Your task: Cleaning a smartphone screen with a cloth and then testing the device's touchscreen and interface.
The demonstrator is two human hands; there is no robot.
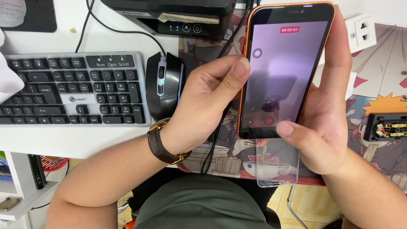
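Both my hands hold an orange-edged smartphone (282, 63) upright above the desk, its screen lit with a pale purple picture. My left hand (207, 99), with a brown-strapped watch on the wrist, grips the phone's left edge, the thumb lying on the screen's left side. My right hand (326, 123) wraps the phone's right edge and back, its thumb touching the lower part of the screen. A clear phone case (277, 167) lies on the mat just under the phone.
A grey and black keyboard (72, 89) and a black mouse (165, 82) lie on the white desk to the left. A printed desk mat (381, 85) covers the right side, with a black electrical part (388, 127) and a white socket (361, 32). A black device (178, 17) stands behind.
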